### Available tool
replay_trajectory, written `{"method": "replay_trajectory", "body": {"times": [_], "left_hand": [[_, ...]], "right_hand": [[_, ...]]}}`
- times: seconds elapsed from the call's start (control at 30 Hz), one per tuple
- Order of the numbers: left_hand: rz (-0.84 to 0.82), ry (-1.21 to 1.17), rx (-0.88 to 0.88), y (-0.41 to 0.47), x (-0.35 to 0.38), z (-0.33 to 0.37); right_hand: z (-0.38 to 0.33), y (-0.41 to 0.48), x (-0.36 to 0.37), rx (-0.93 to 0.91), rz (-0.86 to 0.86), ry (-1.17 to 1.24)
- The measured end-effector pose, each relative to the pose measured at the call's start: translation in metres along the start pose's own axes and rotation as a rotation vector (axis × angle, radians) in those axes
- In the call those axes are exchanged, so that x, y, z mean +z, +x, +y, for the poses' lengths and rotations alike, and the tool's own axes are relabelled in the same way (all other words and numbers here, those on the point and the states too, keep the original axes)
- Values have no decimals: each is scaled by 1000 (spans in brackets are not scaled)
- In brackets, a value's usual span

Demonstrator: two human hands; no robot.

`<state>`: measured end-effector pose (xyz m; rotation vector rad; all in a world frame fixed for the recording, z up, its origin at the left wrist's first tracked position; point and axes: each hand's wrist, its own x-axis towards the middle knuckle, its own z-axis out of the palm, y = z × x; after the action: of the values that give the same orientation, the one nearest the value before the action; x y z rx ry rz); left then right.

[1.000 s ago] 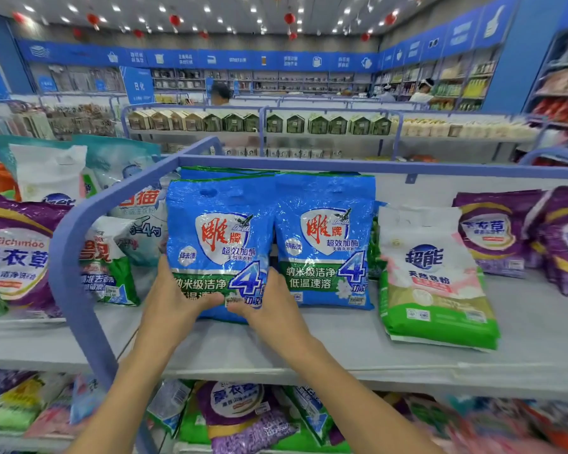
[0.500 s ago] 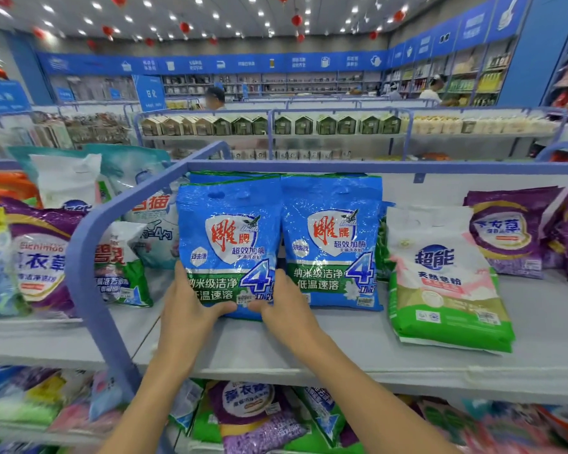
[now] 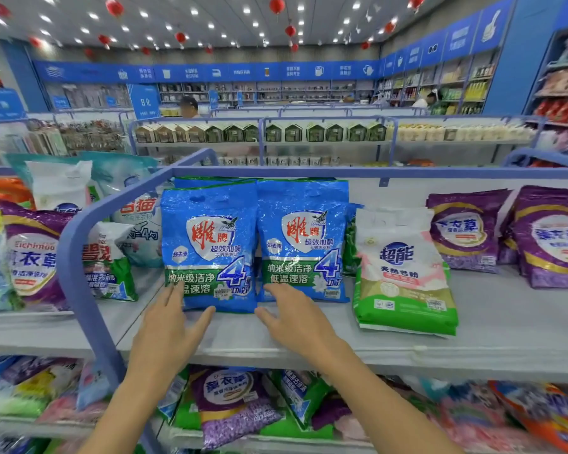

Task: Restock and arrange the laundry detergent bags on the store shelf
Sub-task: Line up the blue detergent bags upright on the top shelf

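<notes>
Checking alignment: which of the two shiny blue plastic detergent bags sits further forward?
The left blue bag: it overlaps the right blue bag and reaches nearer the grey shelf edge.

Blue-signed walls [image 3: 210, 72] (red ceiling lanterns [image 3: 276, 4])

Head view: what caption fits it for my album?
Open left hand and right hand by the left blue bag on the shelf.

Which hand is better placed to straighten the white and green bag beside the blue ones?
Probably the right. The right hand lies open nearer the white and green bag; the left hand touches the left blue bag at its outer corner and would have to cross over.
</notes>
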<state>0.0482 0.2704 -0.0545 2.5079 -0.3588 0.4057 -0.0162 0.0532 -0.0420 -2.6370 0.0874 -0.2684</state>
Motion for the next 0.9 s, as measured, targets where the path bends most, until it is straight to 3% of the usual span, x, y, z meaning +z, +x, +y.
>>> {"method": "replay_trajectory", "body": {"times": [0.23, 0.5, 0.9], "left_hand": [[-95, -87, 191, -75, 17, 102], [-288, -207, 466, -164, 77, 231], [-589, -292, 717, -274, 171, 404]], "right_hand": [[63, -113, -56, 111, 167, -83], [165, -265, -119, 442, 312, -48], [271, -480, -200, 890, 560, -3]]}}
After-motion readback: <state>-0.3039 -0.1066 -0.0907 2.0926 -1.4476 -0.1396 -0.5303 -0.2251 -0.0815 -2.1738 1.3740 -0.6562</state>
